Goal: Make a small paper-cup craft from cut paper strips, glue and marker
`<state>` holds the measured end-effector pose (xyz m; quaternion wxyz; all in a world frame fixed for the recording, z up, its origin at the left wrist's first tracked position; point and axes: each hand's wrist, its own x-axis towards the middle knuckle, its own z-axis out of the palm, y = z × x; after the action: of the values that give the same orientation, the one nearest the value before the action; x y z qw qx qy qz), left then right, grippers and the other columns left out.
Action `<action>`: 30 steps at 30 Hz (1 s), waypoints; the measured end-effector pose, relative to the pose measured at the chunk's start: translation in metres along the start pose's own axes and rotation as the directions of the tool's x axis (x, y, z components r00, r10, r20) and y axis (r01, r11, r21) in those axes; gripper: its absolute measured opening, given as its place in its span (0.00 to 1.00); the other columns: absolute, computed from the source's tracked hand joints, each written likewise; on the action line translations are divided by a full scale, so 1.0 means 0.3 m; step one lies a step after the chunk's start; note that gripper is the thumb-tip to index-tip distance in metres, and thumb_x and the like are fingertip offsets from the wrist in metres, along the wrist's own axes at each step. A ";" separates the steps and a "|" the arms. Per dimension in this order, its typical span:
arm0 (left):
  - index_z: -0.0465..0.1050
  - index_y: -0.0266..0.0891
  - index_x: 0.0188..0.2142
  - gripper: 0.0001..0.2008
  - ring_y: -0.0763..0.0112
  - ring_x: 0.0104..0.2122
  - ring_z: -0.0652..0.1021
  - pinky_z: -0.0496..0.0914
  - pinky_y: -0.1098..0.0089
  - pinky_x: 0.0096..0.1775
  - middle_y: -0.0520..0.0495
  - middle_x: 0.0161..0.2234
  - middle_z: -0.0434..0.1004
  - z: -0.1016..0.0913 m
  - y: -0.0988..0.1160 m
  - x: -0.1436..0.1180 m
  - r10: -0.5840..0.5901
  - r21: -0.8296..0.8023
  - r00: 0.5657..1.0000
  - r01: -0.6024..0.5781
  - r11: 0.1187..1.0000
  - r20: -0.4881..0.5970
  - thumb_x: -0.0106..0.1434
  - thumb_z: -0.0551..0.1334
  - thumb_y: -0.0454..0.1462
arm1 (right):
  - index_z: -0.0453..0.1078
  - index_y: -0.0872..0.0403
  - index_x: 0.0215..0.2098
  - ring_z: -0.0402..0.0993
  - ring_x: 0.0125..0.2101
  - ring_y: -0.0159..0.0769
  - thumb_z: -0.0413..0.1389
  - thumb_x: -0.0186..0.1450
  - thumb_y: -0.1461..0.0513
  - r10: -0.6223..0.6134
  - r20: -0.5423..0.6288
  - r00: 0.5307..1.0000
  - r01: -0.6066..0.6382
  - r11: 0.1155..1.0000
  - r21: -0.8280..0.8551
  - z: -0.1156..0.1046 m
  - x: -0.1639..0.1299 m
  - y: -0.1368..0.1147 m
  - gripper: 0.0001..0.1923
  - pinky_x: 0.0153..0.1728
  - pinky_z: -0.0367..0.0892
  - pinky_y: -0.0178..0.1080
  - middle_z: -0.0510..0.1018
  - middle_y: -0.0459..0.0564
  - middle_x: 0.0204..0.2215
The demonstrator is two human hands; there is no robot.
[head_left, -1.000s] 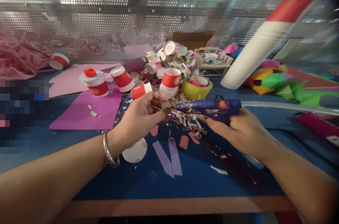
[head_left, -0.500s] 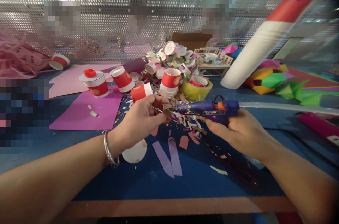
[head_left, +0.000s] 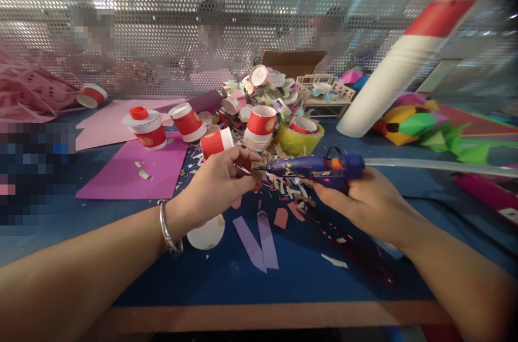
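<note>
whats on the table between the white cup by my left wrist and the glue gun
In the head view, purple paper strips and pink scraps lie between the white cup and the glue gun.

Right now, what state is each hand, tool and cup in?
left hand: pinched shut on small paper piece
right hand: gripping glue gun, indicator lit red, nozzle at the piece
capped cup: upright
cup stack: upright
cup by left hand: on its side
tape roll: lying flat
</note>
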<state>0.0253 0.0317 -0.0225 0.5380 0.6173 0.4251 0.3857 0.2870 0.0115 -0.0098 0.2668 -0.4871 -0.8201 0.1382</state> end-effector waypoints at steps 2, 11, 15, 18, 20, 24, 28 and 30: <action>0.73 0.38 0.47 0.15 0.62 0.40 0.81 0.76 0.61 0.42 0.44 0.41 0.81 -0.002 -0.004 -0.001 0.011 -0.011 1.000 -0.011 1.000 -0.004 0.60 0.67 0.33 | 0.79 0.49 0.37 0.82 0.36 0.45 0.53 0.67 0.58 -0.006 -0.010 1.000 0.006 1.000 -0.004 -0.001 0.002 -0.002 0.11 0.40 0.77 0.43 0.85 0.47 0.33; 0.73 0.37 0.46 0.15 0.70 0.36 0.80 0.76 0.64 0.44 0.48 0.40 0.78 -0.005 0.013 -0.001 0.043 -0.085 0.998 -0.047 0.995 -0.040 0.58 0.66 0.30 | 0.79 0.50 0.35 0.82 0.37 0.48 0.54 0.66 0.56 -0.010 -0.079 0.997 0.009 1.000 -0.014 0.006 0.001 0.015 0.12 0.43 0.77 0.46 0.85 0.50 0.32; 0.73 0.36 0.45 0.15 0.70 0.37 0.79 0.75 0.66 0.43 0.47 0.39 0.78 -0.004 0.019 0.000 0.037 -0.179 0.996 -0.050 0.983 -0.076 0.57 0.68 0.29 | 0.79 0.51 0.36 0.81 0.35 0.47 0.55 0.66 0.53 0.084 -0.129 0.988 -0.084 0.996 0.006 0.009 -0.004 0.025 0.13 0.40 0.76 0.44 0.85 0.49 0.32; 0.73 0.36 0.45 0.16 0.73 0.34 0.78 0.74 0.68 0.41 0.49 0.36 0.79 -0.009 0.025 0.002 0.003 -0.278 0.993 -0.035 0.960 -0.114 0.57 0.68 0.29 | 0.77 0.52 0.29 0.79 0.31 0.46 0.56 0.64 0.49 0.184 -0.188 0.965 -0.190 0.982 -0.016 0.004 0.002 0.025 0.16 0.35 0.73 0.43 0.83 0.48 0.27; 0.72 0.36 0.45 0.16 0.74 0.33 0.78 0.73 0.69 0.41 0.50 0.35 0.79 -0.013 0.030 0.002 -0.001 -0.359 0.991 -0.048 0.932 -0.134 0.57 0.69 0.28 | 0.75 0.52 0.26 0.77 0.28 0.45 0.57 0.63 0.48 0.231 -0.244 0.942 -0.248 0.968 -0.039 -0.003 0.011 0.027 0.18 0.34 0.71 0.43 0.80 0.48 0.24; 0.71 0.36 0.45 0.16 0.71 0.36 0.81 0.73 0.69 0.43 0.52 0.33 0.77 -0.018 0.043 -0.004 0.038 -0.447 0.987 -0.105 0.888 -0.157 0.58 0.68 0.27 | 0.71 0.52 0.23 0.72 0.26 0.43 0.57 0.62 0.44 0.330 -0.347 0.878 -0.376 0.924 -0.072 -0.016 0.034 0.058 0.22 0.33 0.67 0.42 0.76 0.48 0.20; 0.70 0.37 0.45 0.16 0.72 0.36 0.81 0.74 0.67 0.45 0.54 0.34 0.75 -0.017 0.054 -0.014 0.091 -0.481 0.981 -0.165 0.861 -0.174 0.58 0.68 0.28 | 0.71 0.54 0.23 0.71 0.26 0.43 0.57 0.62 0.42 0.417 -0.416 0.808 -0.493 0.865 -0.091 -0.030 0.054 0.105 0.25 0.29 0.63 0.41 0.74 0.50 0.20; 0.71 0.38 0.44 0.16 0.74 0.35 0.81 0.74 0.68 0.45 0.54 0.35 0.75 -0.017 0.056 -0.020 0.105 -0.489 0.980 -0.176 0.854 -0.170 0.57 0.68 0.27 | 0.73 0.55 0.26 0.71 0.27 0.44 0.56 0.63 0.43 0.435 -0.431 0.790 -0.523 0.846 -0.103 -0.043 0.065 0.118 0.24 0.29 0.62 0.41 0.74 0.51 0.21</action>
<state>0.0202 0.0268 -0.0053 0.6199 0.4576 0.2998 0.5625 0.3127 0.0453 -0.0105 0.3263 -0.7234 -0.6083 0.0112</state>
